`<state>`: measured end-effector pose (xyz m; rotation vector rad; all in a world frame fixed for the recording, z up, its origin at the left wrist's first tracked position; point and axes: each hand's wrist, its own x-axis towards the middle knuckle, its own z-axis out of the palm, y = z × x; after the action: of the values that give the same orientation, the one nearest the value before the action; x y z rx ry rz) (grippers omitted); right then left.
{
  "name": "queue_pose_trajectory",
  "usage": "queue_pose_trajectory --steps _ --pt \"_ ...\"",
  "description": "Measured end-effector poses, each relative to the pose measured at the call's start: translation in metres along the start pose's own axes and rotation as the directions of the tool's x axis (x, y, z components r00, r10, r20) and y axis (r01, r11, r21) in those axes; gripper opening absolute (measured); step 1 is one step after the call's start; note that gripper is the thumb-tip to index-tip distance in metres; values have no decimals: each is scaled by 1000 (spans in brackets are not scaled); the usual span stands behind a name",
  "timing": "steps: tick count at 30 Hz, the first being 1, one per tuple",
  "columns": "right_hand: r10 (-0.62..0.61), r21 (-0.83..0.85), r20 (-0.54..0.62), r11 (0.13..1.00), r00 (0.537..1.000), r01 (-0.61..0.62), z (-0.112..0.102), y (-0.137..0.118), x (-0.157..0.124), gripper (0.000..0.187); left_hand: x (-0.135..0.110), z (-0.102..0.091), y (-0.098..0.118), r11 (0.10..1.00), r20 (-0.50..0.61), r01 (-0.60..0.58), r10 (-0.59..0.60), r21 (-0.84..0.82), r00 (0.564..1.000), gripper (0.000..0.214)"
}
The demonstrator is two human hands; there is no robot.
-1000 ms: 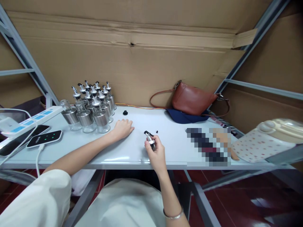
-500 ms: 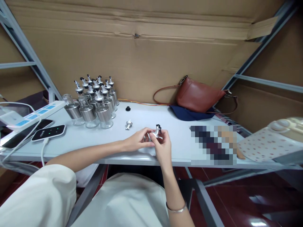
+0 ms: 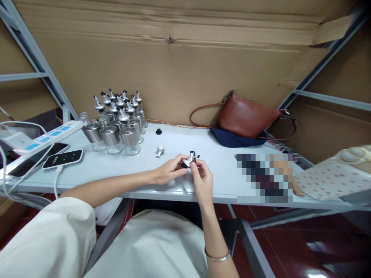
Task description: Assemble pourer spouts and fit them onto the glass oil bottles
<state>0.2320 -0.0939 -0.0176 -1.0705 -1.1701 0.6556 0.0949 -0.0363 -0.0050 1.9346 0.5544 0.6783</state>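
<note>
Both hands meet over the front middle of the white table (image 3: pixel 220 181). My right hand (image 3: pixel 202 178) and my left hand (image 3: pixel 169 172) pinch a small silver pourer spout with a black tip (image 3: pixel 191 159) between their fingertips, just above the tabletop. A second silver spout (image 3: pixel 159 151) lies loose on the table a little behind my left hand. A small black cap (image 3: pixel 158 131) sits farther back. A cluster of several glass bottles with steel sleeves and pourer tops (image 3: pixel 120 119) stands at the back left.
A brown leather bag (image 3: pixel 246 116) rests on dark blue cloth (image 3: pixel 232 139) at the back right. A power strip (image 3: pixel 43 135), a phone (image 3: pixel 31 160) and a charging device with its cable (image 3: pixel 62 159) lie at the left. A dotted pale container (image 3: pixel 333 177) sits at the right edge. Cardboard walls enclose the table.
My left hand left the table near the bottles, uncovering a loose spout, and joined my right hand on the spout it was holding. The view shifted slightly.
</note>
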Motion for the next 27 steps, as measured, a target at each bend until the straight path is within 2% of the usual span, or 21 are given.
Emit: queue_pose_trajectory --steps 2,4,6,8,10,13,15,19,21,25,27 --pt "-21 35 -42 999 999 23 1 0 0 17 0 -1 1 999 -7 1 -1 -44 1000 30" --pt "-25 61 -60 998 998 29 2 1 0 28 1 -2 3 996 27 8 -5 -92 1000 26" --pt "-31 50 10 998 999 31 3 1 1 34 3 -3 5 992 83 27 -18 -119 996 29" --pt "-43 11 116 999 992 42 2 1 1 29 6 -5 7 993 132 57 -43 -107 990 31" --pt "-37 -18 154 999 987 40 2 2 0 24 8 -7 8 993 175 90 -74 -81 982 31" --pt "9 -47 130 999 991 -3 1 4 -2 28 8 -6 9 990 205 116 -97 -79 974 27" --pt "-2 -107 123 994 992 16 2 4 -2 28 7 -4 8 989 184 116 -97 -96 978 24" --pt "-161 -314 88 932 983 180 6 3 -4 30 5 3 8 980 146 138 -117 -145 982 34" --pt "-206 -398 76 891 976 219 8 2 -6 35 4 5 8 972 154 145 -117 -183 981 39" --pt "-168 -467 83 864 982 188 7 0 -8 38 4 5 10 973 156 154 -128 -171 979 42" --pt "-100 -441 20 892 995 98 5 -1 -7 38 2 5 12 986 169 138 -121 -91 978 39"
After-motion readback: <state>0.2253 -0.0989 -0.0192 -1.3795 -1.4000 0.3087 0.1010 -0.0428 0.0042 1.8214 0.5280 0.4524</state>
